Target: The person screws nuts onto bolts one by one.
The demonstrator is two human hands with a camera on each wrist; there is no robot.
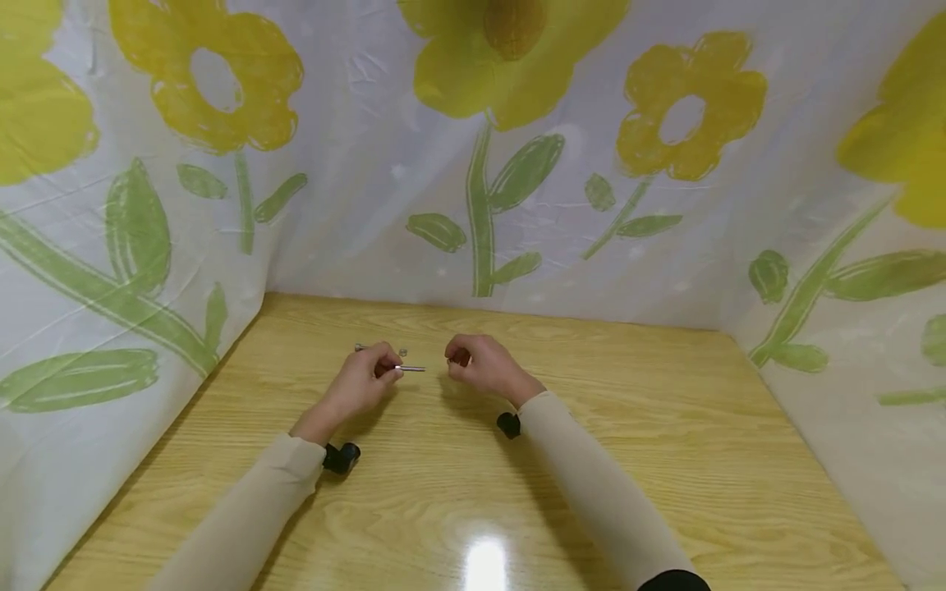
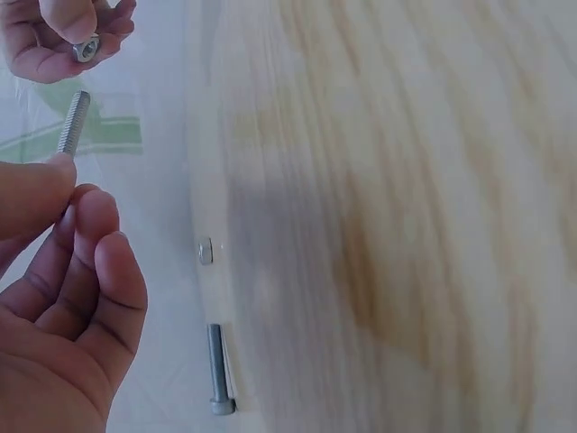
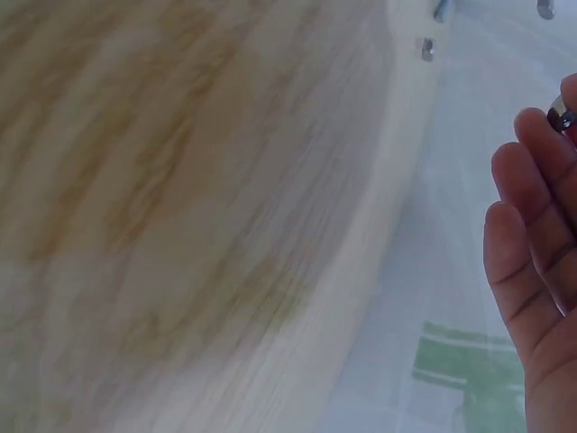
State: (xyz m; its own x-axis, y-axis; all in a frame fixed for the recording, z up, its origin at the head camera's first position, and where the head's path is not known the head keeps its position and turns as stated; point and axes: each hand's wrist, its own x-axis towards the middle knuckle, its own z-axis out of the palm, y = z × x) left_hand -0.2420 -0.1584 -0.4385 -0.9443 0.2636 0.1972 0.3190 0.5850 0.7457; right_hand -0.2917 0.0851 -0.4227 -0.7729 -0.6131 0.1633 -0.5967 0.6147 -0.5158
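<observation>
My left hand (image 1: 360, 381) pinches a silvery bolt (image 2: 74, 124) between thumb and fingers. Its threaded end sticks out toward my other hand, and the head is hidden in the grip. Across a small gap, my right hand (image 1: 484, 366) holds a hex nut (image 2: 87, 49) between thumb and fingertips. In the left wrist view the nut sits just beyond the bolt's tip, apart from it. Only an edge of that nut shows in the right wrist view, by the fingertips (image 3: 544, 129).
A second nut (image 2: 206, 251) and a second bolt (image 2: 216, 370) with a cylindrical head lie on the wooden table (image 1: 591, 492), behind my left hand. Flower-printed cloth (image 1: 355, 205) hangs along the back and both sides. Each wrist carries a small black camera (image 1: 342, 458).
</observation>
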